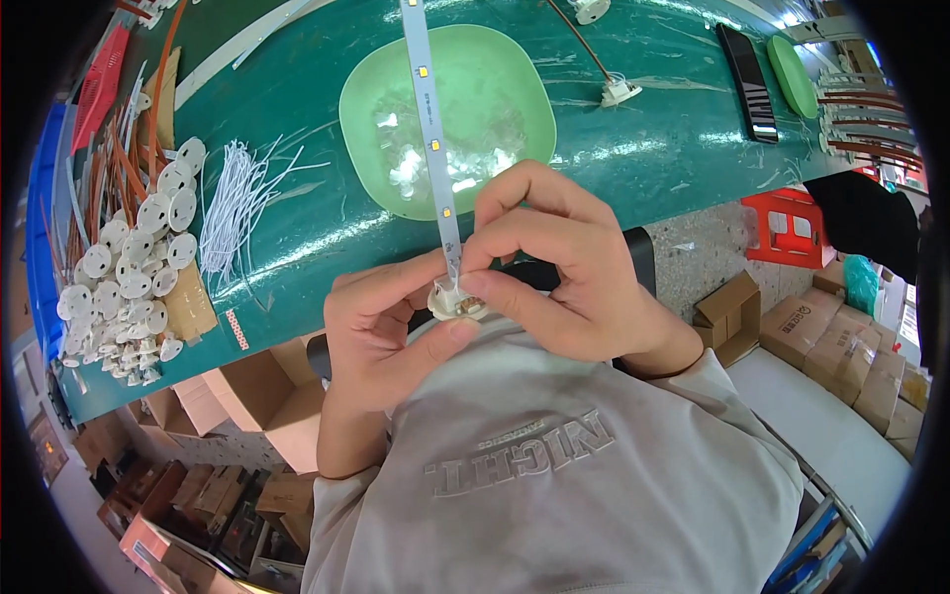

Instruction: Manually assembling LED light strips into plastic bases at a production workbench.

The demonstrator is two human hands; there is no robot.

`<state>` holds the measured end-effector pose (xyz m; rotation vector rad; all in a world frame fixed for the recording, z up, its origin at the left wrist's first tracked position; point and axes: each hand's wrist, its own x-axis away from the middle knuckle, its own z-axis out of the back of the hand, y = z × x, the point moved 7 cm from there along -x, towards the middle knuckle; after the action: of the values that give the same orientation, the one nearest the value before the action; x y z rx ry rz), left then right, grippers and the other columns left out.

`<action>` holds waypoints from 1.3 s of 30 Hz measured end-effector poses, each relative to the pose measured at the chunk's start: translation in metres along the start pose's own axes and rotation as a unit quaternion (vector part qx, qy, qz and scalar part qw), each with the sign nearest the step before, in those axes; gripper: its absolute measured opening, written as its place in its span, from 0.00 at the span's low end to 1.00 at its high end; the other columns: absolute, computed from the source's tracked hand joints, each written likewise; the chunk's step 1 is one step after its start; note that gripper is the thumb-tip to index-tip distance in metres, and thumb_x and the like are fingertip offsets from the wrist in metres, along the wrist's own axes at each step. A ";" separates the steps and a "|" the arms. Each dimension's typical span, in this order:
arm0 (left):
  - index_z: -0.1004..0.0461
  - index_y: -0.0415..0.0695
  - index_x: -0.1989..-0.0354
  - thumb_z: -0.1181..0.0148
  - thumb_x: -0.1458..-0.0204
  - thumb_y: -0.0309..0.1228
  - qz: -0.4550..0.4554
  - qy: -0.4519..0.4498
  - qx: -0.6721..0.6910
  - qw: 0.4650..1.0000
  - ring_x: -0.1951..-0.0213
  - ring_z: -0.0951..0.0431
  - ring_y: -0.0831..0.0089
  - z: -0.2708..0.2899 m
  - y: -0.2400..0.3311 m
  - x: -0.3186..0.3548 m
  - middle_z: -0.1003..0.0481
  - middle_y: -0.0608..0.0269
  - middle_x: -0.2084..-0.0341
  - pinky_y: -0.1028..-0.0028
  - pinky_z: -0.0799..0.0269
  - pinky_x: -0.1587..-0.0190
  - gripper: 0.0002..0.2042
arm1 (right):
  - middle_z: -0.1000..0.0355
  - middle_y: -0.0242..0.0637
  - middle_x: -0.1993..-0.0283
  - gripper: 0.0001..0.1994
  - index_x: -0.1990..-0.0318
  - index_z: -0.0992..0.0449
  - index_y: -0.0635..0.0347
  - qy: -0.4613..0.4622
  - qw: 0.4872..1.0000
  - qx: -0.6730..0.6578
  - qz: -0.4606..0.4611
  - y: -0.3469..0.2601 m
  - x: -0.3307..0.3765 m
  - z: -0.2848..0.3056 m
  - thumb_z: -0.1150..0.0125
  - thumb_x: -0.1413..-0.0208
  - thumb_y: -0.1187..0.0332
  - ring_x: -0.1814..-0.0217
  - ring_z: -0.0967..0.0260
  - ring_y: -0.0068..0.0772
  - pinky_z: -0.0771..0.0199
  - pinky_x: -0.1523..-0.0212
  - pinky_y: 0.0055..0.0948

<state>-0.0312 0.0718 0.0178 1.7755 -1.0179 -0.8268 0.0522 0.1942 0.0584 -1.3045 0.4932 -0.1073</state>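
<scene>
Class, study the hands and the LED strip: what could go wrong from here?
The LED strip seems held only near its lower end, at the right hand, so its long free length might bend or swing. The small white end cap in the left hand, near the table's edge, could slip and drop.

Workshop for electrical assembly indicated. On green bench, in quantity, white round fittings heaped, brown leads massed, white wires bundled. LED strip held across bench edge. Cardboard cartons stacked to right; open boxes kept below bench at left. Speckled floor seen past bench edge at right.
</scene>
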 end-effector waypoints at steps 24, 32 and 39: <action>0.26 0.31 0.49 0.32 0.57 0.16 -0.027 0.035 -0.101 0.994 0.58 0.19 0.69 0.003 0.003 -0.006 0.21 0.50 0.60 0.74 0.24 0.54 0.23 | 0.27 0.42 0.55 0.06 0.56 0.27 0.64 0.400 0.908 0.125 -0.005 0.021 0.045 0.177 0.47 0.38 0.72 0.57 0.31 0.28 0.30 0.59 0.28; 0.22 0.32 0.56 0.27 0.63 0.24 -0.085 0.056 -0.397 0.912 0.67 0.21 0.68 -0.004 0.020 -0.008 0.21 0.52 0.68 0.75 0.26 0.63 0.22 | 0.30 0.47 0.46 0.12 0.63 0.18 0.62 0.059 0.969 0.234 0.059 -0.009 -0.004 0.059 0.31 0.59 0.77 0.49 0.31 0.36 0.29 0.57 0.31; 0.20 0.37 0.58 0.27 0.66 0.25 -0.184 0.086 -0.483 0.851 0.74 0.22 0.66 -0.015 0.034 -0.007 0.21 0.55 0.70 0.75 0.27 0.72 0.22 | 0.31 0.49 0.45 0.11 0.65 0.16 0.55 -0.022 0.982 0.158 0.105 -0.005 -0.007 0.012 0.29 0.60 0.74 0.49 0.32 0.42 0.30 0.60 0.30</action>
<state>-0.0315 0.0754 0.0551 1.1080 -0.0401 -1.1225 0.0515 0.2059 0.0675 -0.9374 0.5488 0.0187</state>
